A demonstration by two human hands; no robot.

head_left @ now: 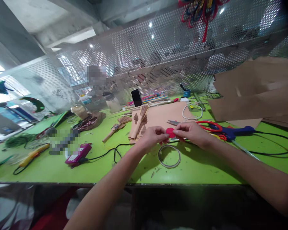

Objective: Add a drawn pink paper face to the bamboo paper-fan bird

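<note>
A small red disc (170, 132) is pinched between both my hands just above the green table (201, 166). My left hand (151, 136) grips its left edge with closed fingers. My right hand (193, 133) grips its right edge the same way. Directly below the disc a thin ring (169, 156) lies flat on the table. Red-handled scissors (207, 126) lie just behind my right hand. A brown cardboard sheet (166, 115) lies behind both hands, with straw bundles (139, 120) on its left part.
A blue glue gun (237, 131) with a black cord (278, 152) lies at the right. Large cardboard pieces (254, 92) lean at the back right. A magenta device (78, 154), a yellow-handled tool (33, 154), jars (112, 101) and a dark phone (136, 97) sit left and behind. A perforated metal screen (158, 48) backs the table.
</note>
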